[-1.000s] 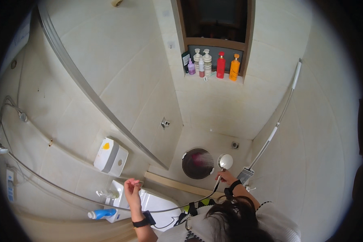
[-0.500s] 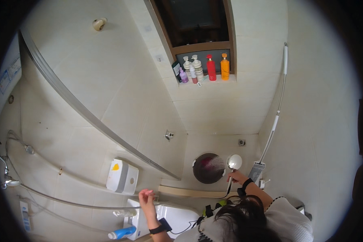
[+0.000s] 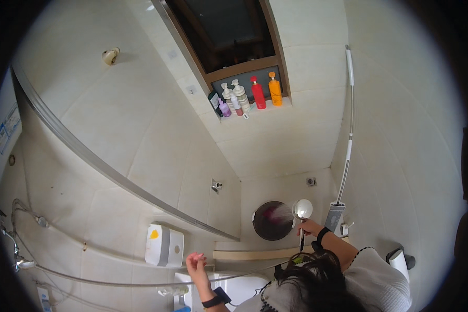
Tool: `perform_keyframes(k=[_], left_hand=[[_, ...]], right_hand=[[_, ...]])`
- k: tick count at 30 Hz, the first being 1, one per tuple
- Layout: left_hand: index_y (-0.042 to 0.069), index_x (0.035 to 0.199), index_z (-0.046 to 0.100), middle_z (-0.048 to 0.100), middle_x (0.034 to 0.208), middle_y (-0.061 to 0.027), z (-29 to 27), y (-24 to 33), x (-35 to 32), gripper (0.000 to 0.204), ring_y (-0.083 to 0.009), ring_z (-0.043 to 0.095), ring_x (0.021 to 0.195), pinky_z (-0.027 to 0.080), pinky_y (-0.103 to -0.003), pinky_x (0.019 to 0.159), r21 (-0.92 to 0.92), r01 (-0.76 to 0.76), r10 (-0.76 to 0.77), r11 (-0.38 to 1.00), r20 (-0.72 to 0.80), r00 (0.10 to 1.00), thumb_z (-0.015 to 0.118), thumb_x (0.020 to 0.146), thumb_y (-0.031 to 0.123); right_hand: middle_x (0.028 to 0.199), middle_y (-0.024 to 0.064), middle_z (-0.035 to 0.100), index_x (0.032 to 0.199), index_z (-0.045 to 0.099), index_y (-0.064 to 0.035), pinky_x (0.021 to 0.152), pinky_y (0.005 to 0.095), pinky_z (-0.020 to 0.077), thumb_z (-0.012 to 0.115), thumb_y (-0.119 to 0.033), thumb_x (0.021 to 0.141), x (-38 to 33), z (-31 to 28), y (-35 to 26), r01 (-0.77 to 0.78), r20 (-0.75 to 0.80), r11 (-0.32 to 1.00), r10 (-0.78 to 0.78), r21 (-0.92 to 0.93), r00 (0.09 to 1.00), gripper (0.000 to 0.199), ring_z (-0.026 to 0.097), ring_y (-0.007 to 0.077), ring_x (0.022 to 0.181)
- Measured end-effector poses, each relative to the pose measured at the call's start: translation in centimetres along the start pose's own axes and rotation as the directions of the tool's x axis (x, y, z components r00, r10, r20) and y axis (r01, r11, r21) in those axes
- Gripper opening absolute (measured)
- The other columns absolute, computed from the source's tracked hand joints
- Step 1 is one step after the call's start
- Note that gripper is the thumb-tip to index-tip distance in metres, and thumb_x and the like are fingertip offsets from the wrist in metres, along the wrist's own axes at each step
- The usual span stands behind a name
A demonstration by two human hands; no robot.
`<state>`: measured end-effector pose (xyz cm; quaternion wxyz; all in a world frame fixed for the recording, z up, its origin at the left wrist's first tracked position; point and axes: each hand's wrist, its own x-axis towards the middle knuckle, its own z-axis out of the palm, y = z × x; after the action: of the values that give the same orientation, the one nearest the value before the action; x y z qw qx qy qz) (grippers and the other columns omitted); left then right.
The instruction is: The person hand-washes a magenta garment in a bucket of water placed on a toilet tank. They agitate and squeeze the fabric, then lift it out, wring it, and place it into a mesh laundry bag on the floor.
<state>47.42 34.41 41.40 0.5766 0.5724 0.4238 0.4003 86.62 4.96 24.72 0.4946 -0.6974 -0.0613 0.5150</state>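
Note:
My right hand is closed around the handle of a shower head, whose round pale face is beside a dark round tub. Water sprays leftward from it into the tub, where something reddish-pink lies in the water. Away to the left, above the white toilet, my left hand is raised with its fingers loosely curled and apart; I see nothing held in it. The shower hose runs from the wall tap past my left wrist toward the shower head.
A long-handled flat mop leans on the right wall. A low ledge crosses the floor before me. At left are a curved metal rail and a white wall box. Several bottles line the window sill.
The view has shifted, so the bottles and rail appear further left and lower. My right hand keeps the shower head spraying into the tub; my left hand stays raised.

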Motion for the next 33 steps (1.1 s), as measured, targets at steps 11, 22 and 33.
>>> perform_keyframes(k=[11,22,33], left_hand=[[0.009,0.124,0.057,0.070,0.107,-0.0046,1.7,0.0,-1.0,0.027,-0.0153,0.067,0.091,0.050,-0.027,0.077,0.008,-0.001,0.001,1.000,0.023,1.000,0.060,0.097,0.005],[0.010,0.124,0.057,0.070,0.109,-0.0042,4.3,-0.3,-3.9,0.028,-0.0149,0.067,0.092,0.051,-0.027,0.077,0.016,0.018,-0.019,1.000,0.011,1.000,0.058,0.097,0.002],[0.009,0.121,0.057,0.067,0.103,-0.0026,3.9,-0.6,-3.1,0.023,-0.0129,0.064,0.089,0.049,-0.025,0.077,-0.044,0.026,-0.026,0.999,0.007,1.000,0.061,0.099,0.006]], right_hand=[[0.078,0.0140,0.075,0.086,0.067,-0.0024,0.041,0.0293,0.0374,0.069,-0.019,0.088,-0.4,-1.4,1.3,-0.024,-0.017,0.999,0.024,-0.031,1.000,0.017,0.050,0.0133,0.044],[0.078,0.0135,0.075,0.085,0.067,-0.0016,0.041,0.0295,0.0377,0.067,-0.017,0.089,-2.2,-4.6,1.5,0.011,-0.005,1.000,-0.011,0.004,1.000,0.016,0.049,0.0131,0.044],[0.069,0.0091,0.069,0.098,0.071,0.0032,0.046,0.0297,0.0395,0.064,-0.019,0.094,-1.8,-3.7,1.0,0.047,-0.045,0.999,-0.047,0.002,0.998,0.024,0.044,0.0117,0.045]])
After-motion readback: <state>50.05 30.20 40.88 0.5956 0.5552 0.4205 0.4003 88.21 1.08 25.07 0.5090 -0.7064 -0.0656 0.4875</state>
